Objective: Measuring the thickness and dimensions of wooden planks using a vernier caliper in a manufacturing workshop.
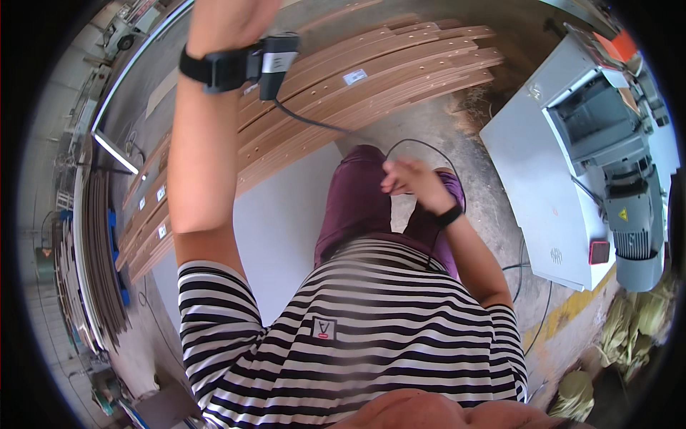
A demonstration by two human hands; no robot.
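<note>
— Where are the hands?

— The left arm is raised high; the left hand [232, 8] runs out of the top edge, so I cannot tell how its grip stands. On its wrist sits a black strap with a small grey and black device [275, 63], and a thin black cable [314, 123] hangs from the device.

— And the right hand?

— The right hand [413, 183] is lower, in front of the purple trousers [357, 200], fingers loosely curled. The cable loops just beside it, but blur hides whether the grip is on the cable or holds nothing. A black band [450, 214] circles that wrist.

— What lies around the cable?

— Behind it, a stack of long brown wooden strips [371, 79] with small drilled holes and white labels lies across a white surface [286, 222]. Well to the right of the strips stands a grey machine [572, 157] with a motor on a concrete floor [429, 129]. Pale bundles [636, 322] lie below the machine.
</note>
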